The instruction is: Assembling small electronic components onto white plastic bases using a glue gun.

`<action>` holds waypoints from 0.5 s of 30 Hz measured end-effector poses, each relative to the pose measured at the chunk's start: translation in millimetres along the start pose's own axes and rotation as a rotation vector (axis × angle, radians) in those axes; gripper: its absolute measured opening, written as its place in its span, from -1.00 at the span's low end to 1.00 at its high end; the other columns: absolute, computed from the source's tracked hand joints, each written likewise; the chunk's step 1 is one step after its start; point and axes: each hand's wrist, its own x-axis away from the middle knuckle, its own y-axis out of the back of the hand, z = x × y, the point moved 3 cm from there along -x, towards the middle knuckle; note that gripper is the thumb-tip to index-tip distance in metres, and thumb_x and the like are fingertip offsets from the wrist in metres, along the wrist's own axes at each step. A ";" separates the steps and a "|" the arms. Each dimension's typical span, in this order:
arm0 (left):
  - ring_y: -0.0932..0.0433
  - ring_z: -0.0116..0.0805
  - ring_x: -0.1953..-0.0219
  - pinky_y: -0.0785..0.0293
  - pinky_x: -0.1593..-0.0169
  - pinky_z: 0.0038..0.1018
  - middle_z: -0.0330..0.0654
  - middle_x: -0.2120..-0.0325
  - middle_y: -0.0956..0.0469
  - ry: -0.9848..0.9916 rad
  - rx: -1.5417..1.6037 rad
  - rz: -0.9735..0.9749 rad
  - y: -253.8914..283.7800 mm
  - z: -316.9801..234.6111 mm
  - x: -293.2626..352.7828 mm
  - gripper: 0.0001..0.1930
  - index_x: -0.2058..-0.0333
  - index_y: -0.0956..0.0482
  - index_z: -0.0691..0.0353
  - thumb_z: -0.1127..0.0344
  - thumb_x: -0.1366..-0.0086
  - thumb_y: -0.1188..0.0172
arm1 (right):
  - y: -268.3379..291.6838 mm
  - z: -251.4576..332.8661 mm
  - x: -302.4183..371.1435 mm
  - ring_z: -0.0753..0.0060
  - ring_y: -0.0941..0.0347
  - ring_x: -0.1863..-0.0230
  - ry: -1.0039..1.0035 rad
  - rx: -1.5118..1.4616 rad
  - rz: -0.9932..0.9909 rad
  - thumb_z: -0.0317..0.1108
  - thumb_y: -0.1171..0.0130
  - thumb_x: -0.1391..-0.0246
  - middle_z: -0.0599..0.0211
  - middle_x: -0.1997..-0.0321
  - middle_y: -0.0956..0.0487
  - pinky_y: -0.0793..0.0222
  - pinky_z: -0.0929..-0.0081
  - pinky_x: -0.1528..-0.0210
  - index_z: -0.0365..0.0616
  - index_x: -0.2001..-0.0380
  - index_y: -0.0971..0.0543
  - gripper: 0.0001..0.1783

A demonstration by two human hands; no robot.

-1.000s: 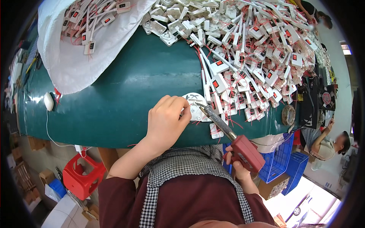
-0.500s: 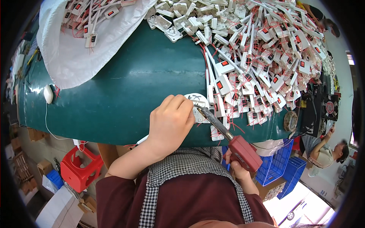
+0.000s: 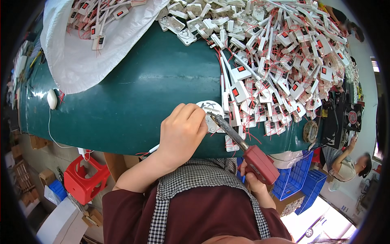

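At green table (image 3: 134, 97), left hand (image 3: 182, 131) curled, right hand (image 3: 256, 185) gripping soldering iron (image 3: 251, 153)

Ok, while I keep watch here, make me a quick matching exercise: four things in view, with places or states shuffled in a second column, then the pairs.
Things:
1. Soldering tool
2. Rounded white piece
3. White bag
4. Plastic stool

Places or states:
A. Red, at the lower left of the picture
B. Held by its handle in the right hand
C. Open, with switch parts inside
D. On the green table, beside the left hand

Right pairs: 1-B, 2-D, 3-C, 4-A
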 end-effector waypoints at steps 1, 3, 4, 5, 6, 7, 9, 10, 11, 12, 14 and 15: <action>-0.48 -0.29 0.46 -0.43 0.44 -0.42 -0.23 0.46 -0.52 0.000 0.000 -0.001 0.0 0.0 0.0 -0.83 0.49 -0.47 0.24 0.59 0.08 -0.24 | -0.4 -1.9 1.0 0.25 -0.62 0.24 0.001 0.074 0.003 -0.54 -0.35 0.26 0.11 0.16 -0.62 -0.52 0.49 0.16 -0.30 0.10 -0.56 -0.49; -0.48 -0.29 0.47 -0.43 0.44 -0.42 -0.23 0.46 -0.53 -0.002 0.001 -0.008 0.0 0.5 0.3 -0.84 0.49 -0.47 0.25 0.59 0.07 -0.24 | -1.3 -3.1 2.2 0.24 -0.62 0.24 0.003 0.148 0.006 -0.54 -0.35 0.26 0.11 0.16 -0.62 -0.52 0.49 0.16 -0.28 0.13 -0.58 -0.52; -0.48 -0.29 0.47 -0.43 0.44 -0.42 -0.23 0.46 -0.53 -0.002 0.002 -0.008 -0.2 1.1 0.6 -0.84 0.49 -0.47 0.25 0.59 0.07 -0.24 | -1.8 -3.8 2.5 0.22 -0.62 0.24 -0.021 0.139 -0.010 -0.54 -0.35 0.26 0.10 0.16 -0.62 -0.52 0.48 0.17 -0.27 0.15 -0.59 -0.54; -0.48 -0.27 0.45 -0.45 0.42 -0.40 -0.22 0.47 -0.50 -0.012 -0.005 -0.002 -0.5 1.5 0.9 -0.85 0.49 -0.47 0.25 0.56 0.07 -0.24 | -2.5 -3.5 2.3 0.21 -0.62 0.24 -0.033 0.135 -0.017 -0.54 -0.35 0.26 0.10 0.16 -0.62 -0.53 0.47 0.17 -0.26 0.16 -0.60 -0.55; -0.48 -0.25 0.43 -0.48 0.40 -0.38 -0.21 0.47 -0.47 -0.022 -0.012 0.005 -0.8 1.4 1.0 -0.86 0.48 -0.46 0.25 0.53 0.06 -0.23 | -3.0 -3.5 2.4 0.20 -0.62 0.24 -0.044 0.131 -0.025 -0.54 -0.35 0.26 0.09 0.16 -0.62 -0.53 0.47 0.17 -0.25 0.18 -0.60 -0.57; -0.48 -0.25 0.43 -0.48 0.40 -0.38 -0.21 0.47 -0.47 -0.022 -0.012 0.005 -0.5 1.4 0.9 -0.86 0.48 -0.46 0.25 0.53 0.06 -0.23 | -3.2 -2.1 2.2 0.20 -0.62 0.25 -0.056 0.061 -0.042 -0.54 -0.36 0.26 0.09 0.15 -0.62 -0.53 0.46 0.19 -0.24 0.19 -0.61 -0.57; -0.48 -0.25 0.43 -0.48 0.40 -0.38 -0.20 0.47 -0.47 -0.020 -0.003 0.005 -0.1 1.2 0.6 -0.86 0.48 -0.47 0.25 0.53 0.06 -0.23 | -3.1 0.2 1.3 0.19 -0.62 0.25 -0.066 -0.009 -0.059 -0.53 -0.36 0.27 0.09 0.15 -0.62 -0.54 0.46 0.21 -0.23 0.20 -0.61 -0.58; -0.48 -0.25 0.43 -0.48 0.40 -0.38 -0.20 0.47 -0.47 -0.020 -0.004 0.004 -0.2 1.0 0.9 -0.86 0.48 -0.47 0.25 0.53 0.06 -0.23 | -3.4 1.6 -0.1 0.20 -0.62 0.26 -0.041 0.064 -0.044 -0.54 -0.37 0.28 0.09 0.15 -0.62 -0.54 0.47 0.22 -0.23 0.20 -0.61 -0.57; -0.48 -0.27 0.45 -0.45 0.42 -0.40 -0.21 0.47 -0.50 -0.009 0.002 -0.008 -0.2 0.8 1.1 -0.85 0.49 -0.47 0.25 0.56 0.07 -0.24 | -2.7 2.3 -1.3 0.20 -0.62 0.26 -0.027 0.100 -0.035 -0.54 -0.37 0.28 0.09 0.15 -0.62 -0.53 0.47 0.22 -0.23 0.19 -0.61 -0.57; -0.47 -0.28 0.47 -0.42 0.43 -0.42 -0.23 0.46 -0.53 0.001 0.007 -0.019 -0.1 0.6 1.3 -0.83 0.49 -0.47 0.25 0.60 0.08 -0.24 | -2.3 3.1 -2.3 0.20 -0.62 0.26 -0.014 0.136 -0.028 -0.54 -0.37 0.28 0.08 0.15 -0.62 -0.53 0.47 0.23 -0.23 0.19 -0.61 -0.57; -0.47 -0.28 0.47 -0.42 0.43 -0.41 -0.23 0.46 -0.53 0.000 0.004 -0.023 -0.4 -0.1 1.0 -0.83 0.49 -0.47 0.25 0.60 0.08 -0.25 | -1.0 7.1 -4.8 0.22 -0.62 0.27 0.040 0.186 0.016 -0.50 -0.37 0.26 0.08 0.16 -0.62 -0.52 0.50 0.24 -0.28 0.13 -0.58 -0.52; -0.47 -0.28 0.47 -0.42 0.43 -0.40 -0.23 0.46 -0.53 -0.002 0.001 -0.027 -0.4 -0.4 0.8 -0.83 0.49 -0.47 0.25 0.60 0.09 -0.25 | -1.0 9.8 -6.6 0.23 -0.62 0.27 0.059 0.203 0.031 -0.49 -0.37 0.25 0.08 0.16 -0.62 -0.52 0.50 0.24 -0.30 0.11 -0.57 -0.50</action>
